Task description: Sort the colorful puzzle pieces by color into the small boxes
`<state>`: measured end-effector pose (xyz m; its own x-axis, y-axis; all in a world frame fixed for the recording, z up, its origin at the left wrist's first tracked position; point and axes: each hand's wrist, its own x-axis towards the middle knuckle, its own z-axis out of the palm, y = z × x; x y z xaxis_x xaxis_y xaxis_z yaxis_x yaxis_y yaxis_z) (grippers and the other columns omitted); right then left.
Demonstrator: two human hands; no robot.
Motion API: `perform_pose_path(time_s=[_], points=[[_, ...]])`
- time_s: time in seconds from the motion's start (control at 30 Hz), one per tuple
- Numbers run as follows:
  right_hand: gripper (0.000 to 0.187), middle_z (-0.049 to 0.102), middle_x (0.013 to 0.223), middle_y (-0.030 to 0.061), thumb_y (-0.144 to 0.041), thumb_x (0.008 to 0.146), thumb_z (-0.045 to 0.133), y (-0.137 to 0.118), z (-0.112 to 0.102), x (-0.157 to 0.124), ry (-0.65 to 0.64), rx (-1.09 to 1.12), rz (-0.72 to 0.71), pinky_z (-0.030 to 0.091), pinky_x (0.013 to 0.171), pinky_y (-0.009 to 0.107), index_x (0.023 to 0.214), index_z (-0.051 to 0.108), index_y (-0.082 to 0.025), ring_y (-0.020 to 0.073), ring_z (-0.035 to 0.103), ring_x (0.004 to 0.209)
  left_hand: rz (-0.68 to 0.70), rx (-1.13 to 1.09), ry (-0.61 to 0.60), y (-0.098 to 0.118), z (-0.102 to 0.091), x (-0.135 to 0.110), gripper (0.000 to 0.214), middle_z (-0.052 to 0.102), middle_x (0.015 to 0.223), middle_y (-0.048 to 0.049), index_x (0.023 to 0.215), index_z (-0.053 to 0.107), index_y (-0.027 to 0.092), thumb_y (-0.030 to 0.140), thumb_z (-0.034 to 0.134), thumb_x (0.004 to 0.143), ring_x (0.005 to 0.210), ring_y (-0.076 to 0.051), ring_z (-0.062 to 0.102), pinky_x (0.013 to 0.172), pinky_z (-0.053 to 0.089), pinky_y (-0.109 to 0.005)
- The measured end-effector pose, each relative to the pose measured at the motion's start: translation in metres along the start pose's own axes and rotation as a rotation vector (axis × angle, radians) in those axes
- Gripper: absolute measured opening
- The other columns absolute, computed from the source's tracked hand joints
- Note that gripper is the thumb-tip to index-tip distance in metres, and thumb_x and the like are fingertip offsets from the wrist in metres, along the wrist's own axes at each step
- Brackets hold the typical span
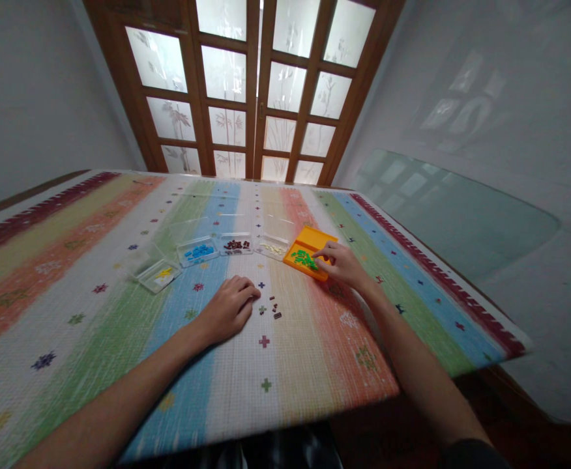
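My left hand (229, 309) rests on the striped tablecloth (119, 312) with its fingers curled under, just left of a few small dark pieces (272, 307) lying loose on the cloth. My right hand (343, 262) reaches to the orange box (311, 251), its fingertips pinched at the green pieces (305, 260) inside. What the fingertips hold is too small to make out. Left of the orange box stands a row of clear open boxes: one with pale pieces (272, 248), one with dark pieces (235, 244), one with blue pieces (198, 251) and one with yellow pieces (158, 274).
The table's right edge (442, 267) runs close to a white wall. A wooden door with frosted glass panes (246, 85) stands behind the far edge. The near edge of the table (285, 423) is right in front of me.
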<state>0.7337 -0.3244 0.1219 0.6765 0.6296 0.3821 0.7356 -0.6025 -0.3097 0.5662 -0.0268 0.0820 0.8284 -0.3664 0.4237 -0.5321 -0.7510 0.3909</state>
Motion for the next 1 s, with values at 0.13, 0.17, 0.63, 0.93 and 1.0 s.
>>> perform_pose_path(time_s=[0.13, 0.17, 0.63, 0.93, 1.0], points=[[0.016, 0.059, 0.078, 0.0023, -0.021, 0.088, 0.064, -0.032, 0.01, -0.002, -0.084, 0.171, -0.086, 0.039, 0.063, 0.026, 0.094, 0.078, -0.016, 0.0131, 0.049, 0.064, -0.001, 0.005, 0.002, 0.002, 0.0, 0.0, 0.02, 0.065, 0.103, -0.0093, 0.101, 0.064, 0.019, 0.012, 0.047, 0.093, 0.098, -0.025, 0.058, 0.089, 0.048, -0.044], [0.016, 0.058, 0.077, 0.0022, -0.022, 0.089, 0.064, -0.042, 0.014, -0.004, -0.126, 0.209, -0.106, 0.039, 0.063, 0.026, 0.095, 0.077, -0.016, 0.0132, 0.049, 0.065, -0.002, 0.006, 0.002, 0.002, -0.001, 0.0, 0.02, 0.065, 0.103, -0.0092, 0.1, 0.064, 0.019, 0.012, 0.047, 0.093, 0.098, -0.025, 0.058, 0.089, 0.048, -0.044], [0.014, 0.063, 0.087, 0.0044, -0.017, 0.091, 0.06, -0.095, 0.044, -0.013, -0.252, 0.269, -0.257, 0.044, 0.071, 0.027, 0.093, 0.074, -0.017, 0.015, 0.057, 0.076, -0.012, 0.007, -0.003, 0.005, -0.003, 0.001, 0.022, 0.065, 0.102, -0.0087, 0.1, 0.066, 0.019, 0.011, 0.048, 0.091, 0.098, -0.025, 0.058, 0.09, 0.047, -0.044], [0.012, 0.062, 0.074, 0.0008, -0.021, 0.091, 0.056, -0.093, 0.048, 0.047, -0.186, 0.292, -0.255, 0.04, 0.065, 0.026, 0.091, 0.067, -0.017, 0.0136, 0.052, 0.066, -0.019, 0.02, -0.009, 0.007, -0.003, 0.002, 0.02, 0.065, 0.102, -0.0089, 0.099, 0.065, 0.019, 0.012, 0.047, 0.091, 0.098, -0.025, 0.056, 0.09, 0.047, -0.044], [0.012, 0.062, 0.073, 0.0001, -0.022, 0.092, 0.056, -0.095, 0.051, 0.066, -0.171, 0.271, -0.255, 0.039, 0.066, 0.025, 0.091, 0.068, -0.017, 0.0133, 0.052, 0.066, -0.022, 0.017, -0.006, 0.007, -0.003, 0.002, 0.021, 0.064, 0.101, -0.0087, 0.099, 0.065, 0.019, 0.012, 0.047, 0.092, 0.098, -0.025, 0.056, 0.09, 0.047, -0.044]])
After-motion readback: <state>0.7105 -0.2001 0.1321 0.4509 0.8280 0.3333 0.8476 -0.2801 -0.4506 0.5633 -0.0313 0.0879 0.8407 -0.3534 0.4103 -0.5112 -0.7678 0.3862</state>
